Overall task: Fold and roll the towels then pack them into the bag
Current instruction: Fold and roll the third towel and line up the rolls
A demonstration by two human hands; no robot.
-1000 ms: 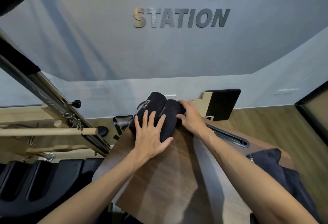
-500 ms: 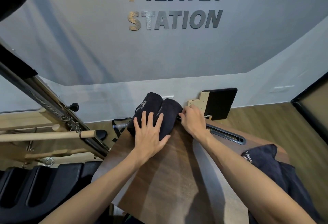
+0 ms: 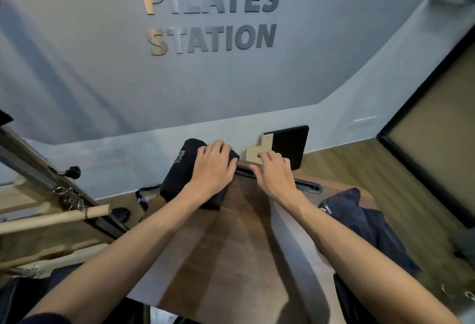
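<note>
Two dark rolled towels (image 3: 180,177) lie side by side at the far left corner of the wooden table (image 3: 244,246). My left hand (image 3: 213,169) lies on the right-hand roll, fingers bent over its far end and thumb along its side. My right hand (image 3: 272,174) hovers apart from the rolls, over the table's far edge near a black slot (image 3: 308,186); its fingers are loosely bent and hold nothing. A heap of unfolded dark towels (image 3: 359,223) hangs over the table's right edge.
A dark, bag-like thing (image 3: 144,200) sits just off the table's far left corner. A black and beige board (image 3: 285,146) leans against the wall behind. Pilates frame bars and a wooden dowel (image 3: 56,218) stand to the left.
My left hand slid farther over the rolls and bent its fingers round the right one. My right hand let go of the roll and moved right to the table's far edge.
</note>
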